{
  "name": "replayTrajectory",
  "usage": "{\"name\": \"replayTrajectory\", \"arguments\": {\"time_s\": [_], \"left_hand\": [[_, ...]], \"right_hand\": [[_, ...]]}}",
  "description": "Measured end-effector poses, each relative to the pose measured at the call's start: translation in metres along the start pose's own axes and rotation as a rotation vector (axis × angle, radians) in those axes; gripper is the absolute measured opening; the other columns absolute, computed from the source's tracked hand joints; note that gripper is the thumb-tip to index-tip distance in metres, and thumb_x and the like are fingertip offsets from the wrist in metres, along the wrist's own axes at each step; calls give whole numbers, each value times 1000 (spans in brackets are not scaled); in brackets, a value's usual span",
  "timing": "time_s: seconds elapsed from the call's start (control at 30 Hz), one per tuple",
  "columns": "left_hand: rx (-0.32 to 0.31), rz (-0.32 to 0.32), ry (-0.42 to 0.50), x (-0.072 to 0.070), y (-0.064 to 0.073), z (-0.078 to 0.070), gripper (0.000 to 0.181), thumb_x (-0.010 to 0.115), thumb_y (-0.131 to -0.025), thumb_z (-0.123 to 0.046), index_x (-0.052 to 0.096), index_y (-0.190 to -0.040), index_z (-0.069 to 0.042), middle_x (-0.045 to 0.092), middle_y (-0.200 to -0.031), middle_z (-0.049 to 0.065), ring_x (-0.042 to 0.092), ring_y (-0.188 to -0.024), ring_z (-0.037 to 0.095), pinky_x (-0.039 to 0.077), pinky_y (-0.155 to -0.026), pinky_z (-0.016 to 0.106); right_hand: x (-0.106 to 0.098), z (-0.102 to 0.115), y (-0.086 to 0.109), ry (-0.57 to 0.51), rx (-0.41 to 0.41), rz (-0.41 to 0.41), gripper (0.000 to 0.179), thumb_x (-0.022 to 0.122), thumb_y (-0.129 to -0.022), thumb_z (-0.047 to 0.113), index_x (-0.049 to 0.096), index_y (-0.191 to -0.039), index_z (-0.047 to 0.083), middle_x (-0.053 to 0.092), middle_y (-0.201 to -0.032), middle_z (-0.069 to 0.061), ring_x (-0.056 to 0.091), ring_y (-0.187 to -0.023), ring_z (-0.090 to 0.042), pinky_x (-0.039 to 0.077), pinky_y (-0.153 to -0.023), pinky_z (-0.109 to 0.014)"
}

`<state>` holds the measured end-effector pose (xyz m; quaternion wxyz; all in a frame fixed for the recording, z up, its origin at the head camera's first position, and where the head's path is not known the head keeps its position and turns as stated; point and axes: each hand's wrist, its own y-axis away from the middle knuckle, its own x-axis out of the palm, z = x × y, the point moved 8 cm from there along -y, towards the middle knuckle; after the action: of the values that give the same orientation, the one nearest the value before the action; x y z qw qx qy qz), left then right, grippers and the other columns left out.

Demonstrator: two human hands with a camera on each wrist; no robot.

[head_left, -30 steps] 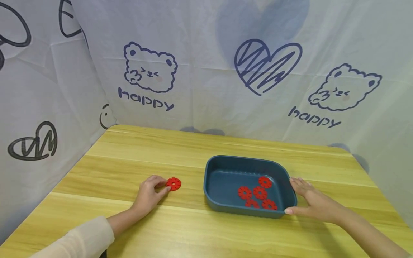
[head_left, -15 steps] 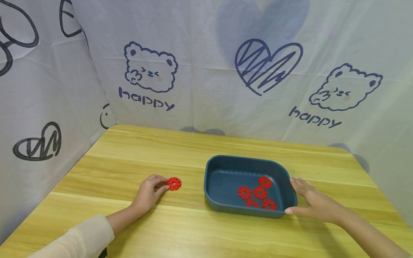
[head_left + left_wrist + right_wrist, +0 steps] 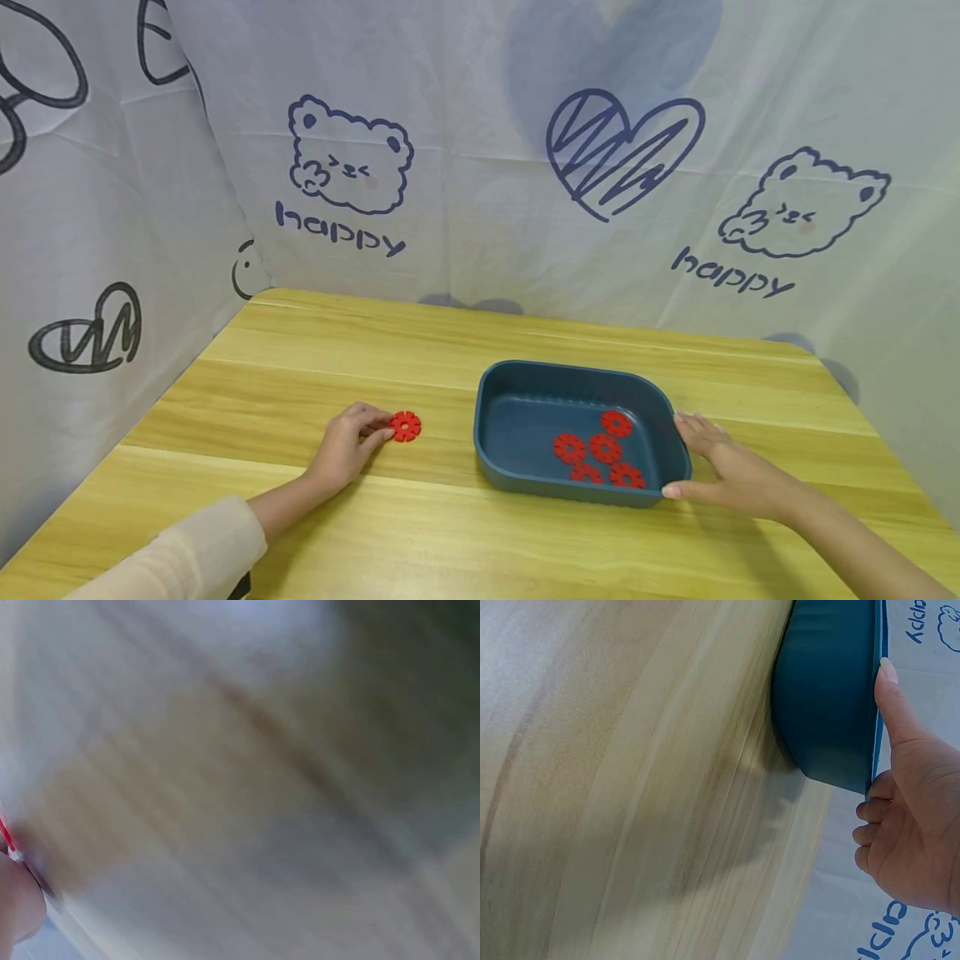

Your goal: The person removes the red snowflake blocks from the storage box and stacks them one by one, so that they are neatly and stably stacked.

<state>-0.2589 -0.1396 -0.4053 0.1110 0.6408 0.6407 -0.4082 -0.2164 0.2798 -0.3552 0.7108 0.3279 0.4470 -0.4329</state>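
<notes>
In the head view my left hand [image 3: 347, 446] pinches a red notched disc [image 3: 406, 427] by its left edge, between thumb and fingertips, low over the table. The left wrist view shows only a sliver of red disc [image 3: 6, 834] beside a fingertip. My right hand [image 3: 738, 475] holds the right end of a dark blue rectangular tub [image 3: 562, 490], thumb at the near corner, fingers on the right wall. In the right wrist view the thumb lies along the tub's [image 3: 829, 697] rim and the other fingers bend at its end. Several red notched discs [image 3: 604, 448] lie inside the tub.
The tub stands on a yellow wood-grain table [image 3: 360, 350], right of the left hand. White cloth [image 3: 480, 125] with drawn bears and hearts hangs behind and beside the table.
The red disc in my left hand has tilted slightly; the hand itself has hardly moved. My right hand, the tub and the discs inside stay in place.
</notes>
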Motion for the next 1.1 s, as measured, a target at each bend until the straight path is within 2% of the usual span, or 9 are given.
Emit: {"name": "replayTrajectory", "arguments": {"time_s": [0.6, 0.83, 1.1], "left_hand": [[-11, 19, -8, 1, 1, -1, 17, 69, -78, -1, 69, -95, 5, 63, -87, 11, 62, -77, 19, 54, -66, 26], [11, 1, -6, -2, 1, -4, 17, 69, -77, 1, 69, -94, 6, 63, -86, 11, 62, -76, 21, 54, -65, 26], [-18, 17, -13, 1, 1, -2, 18, 69, -79, 0, 69, -95, 6, 62, -87, 11, 63, -78, 20, 55, -68, 28]], "right_hand": [[-2, 2, 2, -9, -7, 3, 95, 71, -76, 43, 27, -139, -14, 26, -143, -36, 21, -129, -58, 26, -97, -70], [-2, 2, 1, -17, -3, 2, 95, 71, -76, 43, 27, -139, -14, 25, -144, -35, 20, -129, -58, 25, -97, -71], [-2, 1, 1, -18, -4, 4, 95, 71, -76, 43, 27, -139, -14, 25, -144, -36, 20, -129, -58, 24, -97, -71]]}}
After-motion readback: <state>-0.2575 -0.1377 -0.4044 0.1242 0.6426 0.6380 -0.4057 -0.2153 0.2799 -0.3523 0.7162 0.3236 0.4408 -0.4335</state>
